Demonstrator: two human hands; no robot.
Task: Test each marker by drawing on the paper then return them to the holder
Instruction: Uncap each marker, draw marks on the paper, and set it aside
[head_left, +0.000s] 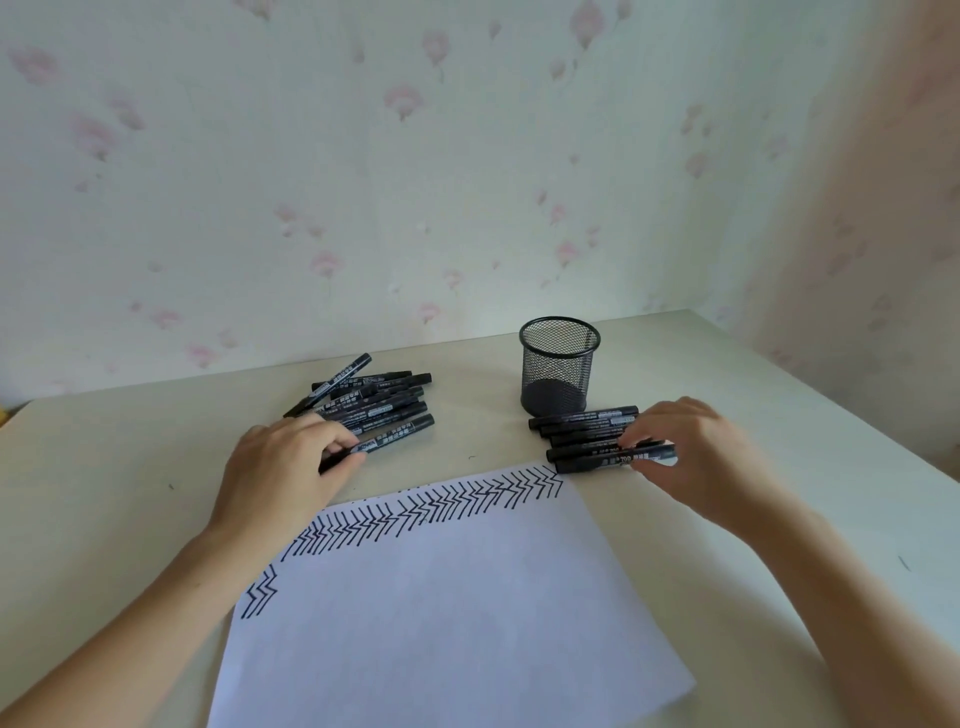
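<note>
A white sheet of paper (441, 597) lies on the table, with rows of black zigzag strokes along its far edge. A black mesh holder (558, 366) stands upright behind it, with no marker inside that I can see. A pile of several black markers (379, 397) lies left of the holder. My left hand (283, 465) grips the nearest marker of that pile (395, 434) by its near end. A second group of several black markers (587, 434) lies in front of the holder. My right hand (685, 457) pinches the nearest marker there (597, 464) at its right end.
The cream table (130, 467) meets a floral-papered wall at the back and right. Its right edge runs diagonally past my right forearm. Small dark marks dot the tabletop.
</note>
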